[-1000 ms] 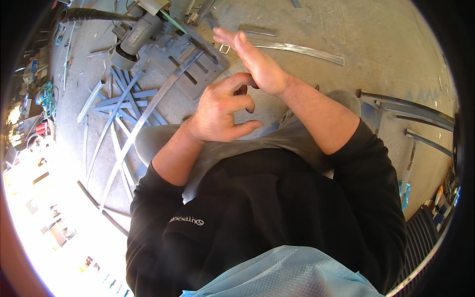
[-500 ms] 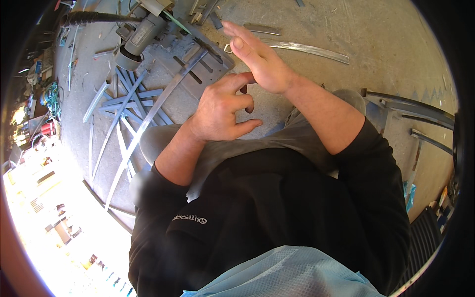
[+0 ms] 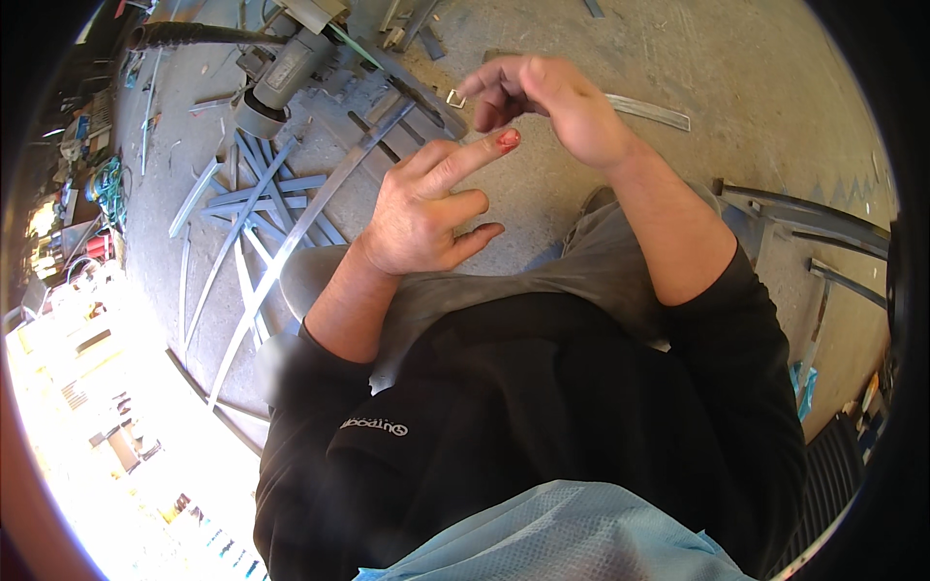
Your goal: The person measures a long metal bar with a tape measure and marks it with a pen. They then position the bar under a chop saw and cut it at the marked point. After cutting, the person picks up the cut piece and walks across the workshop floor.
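Bright red is marking a fingertip (image 3: 508,141) of the left hand (image 3: 424,215) near twelve o'clock, while blue-grey metal bars (image 3: 268,201) are crisscrossing at ten. Grey trousers (image 3: 620,254) are contrasting with a black sweatshirt (image 3: 552,397) carrying a white print (image 3: 397,429); pale-blue fabric (image 3: 572,533) is showing dimples just before six, a ribbed black panel (image 3: 826,484) darkening four.

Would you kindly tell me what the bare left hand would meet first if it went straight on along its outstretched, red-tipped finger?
From the left hand, the first thing in line looks to be the bare, half-curled right hand; depth is unclear, so it might pass above or below.
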Demonstrator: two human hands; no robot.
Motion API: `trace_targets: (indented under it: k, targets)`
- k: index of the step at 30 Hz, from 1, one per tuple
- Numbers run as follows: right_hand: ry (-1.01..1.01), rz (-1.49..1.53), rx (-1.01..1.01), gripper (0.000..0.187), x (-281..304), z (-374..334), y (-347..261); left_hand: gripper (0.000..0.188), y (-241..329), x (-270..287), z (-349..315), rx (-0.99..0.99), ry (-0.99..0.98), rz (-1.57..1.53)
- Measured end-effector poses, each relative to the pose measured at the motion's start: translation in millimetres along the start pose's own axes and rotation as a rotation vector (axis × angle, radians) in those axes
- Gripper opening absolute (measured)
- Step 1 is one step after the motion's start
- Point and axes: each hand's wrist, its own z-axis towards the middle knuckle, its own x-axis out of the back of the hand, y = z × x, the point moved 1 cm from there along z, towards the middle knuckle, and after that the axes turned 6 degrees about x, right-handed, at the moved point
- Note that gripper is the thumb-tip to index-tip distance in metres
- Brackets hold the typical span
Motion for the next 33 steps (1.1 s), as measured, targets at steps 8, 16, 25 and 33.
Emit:
trace_targets:
  k: [8,16,25,33]
  targets:
    - [-0.015,-0.027,0.039,0.018,-9.5,-2.2,-14.9,0.029,-2.7,-3.3,-0.4,-0.008,0.036,0.112]
    - [0.050,0.124,-0.123,0.012,-8.4,-2.4,-21.4,0.031,-4.5,-2.6,1.6,-0.015,0.050,0.253]
    - [0.063,0.140,-0.085,0.009,-8.6,-2.3,-20.3,0.032,-5.7,-3.6,1.7,0.000,0.075,0.309]
    - [0.049,0.138,-0.097,0.012,-7.3,-4.2,-22.5,0.033,-5.5,-1.5,-0.1,0.041,0.079,0.309]
